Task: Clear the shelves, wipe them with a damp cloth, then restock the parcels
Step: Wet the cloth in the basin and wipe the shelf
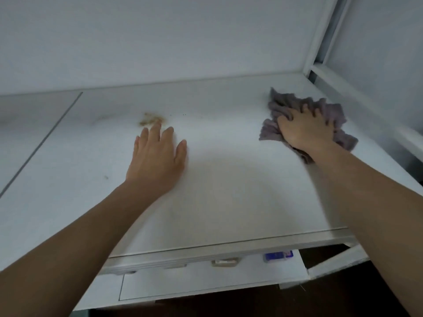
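Head view: blue label (277,256) below, unreadable. Crumpled grey cloth (283,106) gripped by right hand (304,131), far right on white shelf (229,191); left hand (158,161) flat, fingers straight, near brown stain (150,119).

Dim, flat, bluish light with no glare. Soft broad shadow on the shelf (229,179) between the left hand (158,156) and right hand (304,131). Slight motion blur throughout, strongest below the forearms; wide-angle bending at the edges.
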A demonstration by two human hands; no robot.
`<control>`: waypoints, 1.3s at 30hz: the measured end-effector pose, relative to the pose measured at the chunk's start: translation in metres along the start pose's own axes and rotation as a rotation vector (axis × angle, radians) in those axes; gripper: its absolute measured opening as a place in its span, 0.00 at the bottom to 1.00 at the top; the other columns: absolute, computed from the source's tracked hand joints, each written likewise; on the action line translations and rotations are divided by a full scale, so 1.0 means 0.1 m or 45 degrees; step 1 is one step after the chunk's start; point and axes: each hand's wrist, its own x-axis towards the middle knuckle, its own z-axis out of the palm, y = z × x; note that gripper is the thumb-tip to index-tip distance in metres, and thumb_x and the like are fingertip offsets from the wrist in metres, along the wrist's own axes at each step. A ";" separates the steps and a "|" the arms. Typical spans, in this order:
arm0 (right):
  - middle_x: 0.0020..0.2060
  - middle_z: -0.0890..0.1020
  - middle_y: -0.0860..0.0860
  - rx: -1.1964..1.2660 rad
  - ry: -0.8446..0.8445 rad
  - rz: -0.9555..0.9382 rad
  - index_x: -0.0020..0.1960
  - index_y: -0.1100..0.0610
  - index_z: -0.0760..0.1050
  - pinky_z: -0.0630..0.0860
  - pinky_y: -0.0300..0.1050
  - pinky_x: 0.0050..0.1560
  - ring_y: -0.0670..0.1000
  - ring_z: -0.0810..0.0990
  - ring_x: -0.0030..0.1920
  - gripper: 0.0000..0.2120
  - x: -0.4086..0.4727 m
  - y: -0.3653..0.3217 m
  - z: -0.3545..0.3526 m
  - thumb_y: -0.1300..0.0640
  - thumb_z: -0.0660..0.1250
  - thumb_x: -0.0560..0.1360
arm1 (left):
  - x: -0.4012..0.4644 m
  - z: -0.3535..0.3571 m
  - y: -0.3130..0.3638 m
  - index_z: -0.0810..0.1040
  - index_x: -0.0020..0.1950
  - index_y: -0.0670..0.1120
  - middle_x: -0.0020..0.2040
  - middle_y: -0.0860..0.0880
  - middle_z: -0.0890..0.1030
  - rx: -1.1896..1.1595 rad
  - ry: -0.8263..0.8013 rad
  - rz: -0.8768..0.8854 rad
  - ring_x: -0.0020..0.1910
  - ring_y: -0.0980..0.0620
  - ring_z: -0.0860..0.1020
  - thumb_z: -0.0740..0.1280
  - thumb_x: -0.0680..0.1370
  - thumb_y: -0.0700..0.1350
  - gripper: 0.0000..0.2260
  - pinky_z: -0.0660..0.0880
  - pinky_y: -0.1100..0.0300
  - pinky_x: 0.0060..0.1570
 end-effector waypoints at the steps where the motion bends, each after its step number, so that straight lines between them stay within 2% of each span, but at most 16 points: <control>1: 0.77 0.58 0.51 -0.001 0.021 0.116 0.76 0.39 0.52 0.52 0.67 0.72 0.59 0.56 0.76 0.30 -0.07 -0.02 -0.01 0.41 0.44 0.74 | -0.06 -0.05 -0.10 0.63 0.74 0.41 0.76 0.39 0.58 0.022 -0.001 0.011 0.75 0.39 0.55 0.51 0.82 0.54 0.25 0.52 0.44 0.74; 3: 0.76 0.60 0.50 -0.060 0.059 0.117 0.75 0.43 0.56 0.56 0.67 0.68 0.59 0.59 0.73 0.30 -0.25 -0.28 0.00 0.43 0.45 0.73 | -0.20 -0.15 -0.29 0.62 0.75 0.41 0.76 0.38 0.58 0.062 0.006 -0.001 0.75 0.38 0.55 0.51 0.82 0.54 0.25 0.52 0.44 0.74; 6: 0.74 0.62 0.49 -0.036 -0.032 -0.178 0.70 0.45 0.63 0.58 0.68 0.65 0.58 0.59 0.73 0.25 -0.54 -0.86 0.09 0.42 0.49 0.75 | -0.34 -0.24 -0.45 0.62 0.75 0.41 0.76 0.37 0.57 0.075 0.036 -0.065 0.75 0.38 0.55 0.50 0.82 0.54 0.25 0.51 0.43 0.74; 10: 0.76 0.60 0.44 0.035 -0.145 -0.517 0.73 0.41 0.61 0.52 0.67 0.71 0.53 0.57 0.76 0.25 -0.86 -1.38 0.22 0.45 0.47 0.77 | -0.43 -0.22 -0.41 0.61 0.75 0.41 0.76 0.37 0.58 0.036 0.084 -0.063 0.76 0.38 0.54 0.49 0.82 0.53 0.25 0.49 0.43 0.74; 13: 0.78 0.54 0.39 0.060 -0.232 -0.640 0.77 0.41 0.58 0.48 0.58 0.76 0.46 0.52 0.78 0.27 -0.85 -1.10 0.15 0.45 0.46 0.78 | -0.48 -0.15 -0.37 0.61 0.75 0.41 0.76 0.38 0.58 0.004 0.093 -0.039 0.76 0.39 0.54 0.49 0.82 0.54 0.25 0.49 0.43 0.74; 15: 0.77 0.56 0.39 0.072 -0.161 -0.608 0.76 0.40 0.58 0.53 0.55 0.76 0.44 0.54 0.77 0.28 -0.83 -0.73 0.04 0.43 0.45 0.77 | -0.53 -0.12 -0.38 0.61 0.75 0.41 0.76 0.38 0.58 -0.021 0.078 -0.034 0.76 0.40 0.54 0.49 0.82 0.53 0.25 0.48 0.43 0.75; 17: 0.77 0.59 0.41 0.038 -0.090 -0.447 0.76 0.41 0.59 0.56 0.56 0.75 0.46 0.58 0.76 0.28 -0.81 -0.33 -0.09 0.42 0.45 0.77 | -0.59 -0.13 -0.42 0.61 0.75 0.41 0.76 0.38 0.58 -0.032 0.072 -0.029 0.76 0.40 0.54 0.50 0.82 0.53 0.25 0.48 0.43 0.75; 20: 0.77 0.61 0.46 -0.056 -0.009 0.004 0.76 0.43 0.60 0.53 0.61 0.74 0.51 0.58 0.76 0.29 -0.94 0.16 -0.25 0.42 0.43 0.76 | -0.68 -0.19 -0.52 0.62 0.75 0.41 0.76 0.37 0.58 -0.014 0.071 -0.009 0.76 0.40 0.54 0.50 0.82 0.53 0.24 0.48 0.44 0.74; 22: 0.75 0.63 0.49 -0.085 0.072 0.328 0.73 0.43 0.64 0.51 0.68 0.72 0.56 0.58 0.75 0.30 -1.09 0.22 -0.28 0.40 0.42 0.74 | -0.74 -0.23 -0.62 0.63 0.74 0.40 0.75 0.36 0.59 -0.011 0.079 -0.016 0.76 0.39 0.55 0.51 0.82 0.53 0.24 0.48 0.43 0.74; 25: 0.77 0.58 0.49 -0.039 0.031 0.502 0.74 0.43 0.63 0.42 0.74 0.70 0.59 0.52 0.77 0.29 -1.28 -0.06 -0.25 0.40 0.43 0.75 | -0.79 -0.28 -0.71 0.64 0.73 0.39 0.74 0.35 0.61 -0.030 0.086 -0.039 0.75 0.38 0.57 0.52 0.82 0.52 0.24 0.50 0.41 0.73; 27: 0.78 0.55 0.48 -0.035 0.008 0.428 0.74 0.43 0.62 0.42 0.75 0.69 0.59 0.50 0.77 0.29 -1.41 -0.33 -0.18 0.40 0.43 0.76 | -0.82 -0.30 -0.75 0.65 0.72 0.38 0.73 0.34 0.61 -0.046 0.090 -0.044 0.74 0.37 0.57 0.53 0.82 0.51 0.24 0.51 0.40 0.73; 29: 0.79 0.53 0.47 -0.032 -0.007 0.272 0.75 0.42 0.60 0.43 0.75 0.69 0.59 0.48 0.78 0.29 -1.54 -0.68 -0.09 0.40 0.43 0.76 | -0.86 -0.32 -0.78 0.65 0.72 0.38 0.73 0.34 0.61 -0.035 0.092 -0.039 0.74 0.37 0.57 0.53 0.82 0.51 0.24 0.51 0.40 0.73; 33: 0.79 0.53 0.44 -0.003 -0.083 -0.078 0.77 0.42 0.55 0.39 0.73 0.70 0.56 0.47 0.79 0.27 -1.83 -1.34 0.06 0.42 0.45 0.79 | -0.92 -0.32 -0.77 0.63 0.73 0.38 0.73 0.34 0.61 -0.015 0.108 -0.030 0.74 0.37 0.57 0.52 0.82 0.51 0.24 0.50 0.40 0.73; 36: 0.78 0.55 0.42 0.034 -0.170 -0.276 0.76 0.41 0.58 0.42 0.69 0.72 0.52 0.50 0.78 0.25 -1.85 -1.23 -0.04 0.43 0.46 0.79 | -0.91 -0.29 -0.65 0.63 0.73 0.38 0.73 0.34 0.61 -0.041 0.117 -0.031 0.75 0.39 0.56 0.52 0.82 0.51 0.24 0.49 0.41 0.74; 39: 0.78 0.56 0.44 -0.001 -0.116 -0.226 0.75 0.41 0.60 0.46 0.65 0.74 0.50 0.53 0.78 0.25 -1.85 -0.72 -0.21 0.44 0.46 0.79 | -0.87 -0.25 -0.49 0.63 0.73 0.38 0.73 0.34 0.62 -0.066 0.118 0.015 0.75 0.39 0.57 0.52 0.82 0.51 0.24 0.50 0.41 0.74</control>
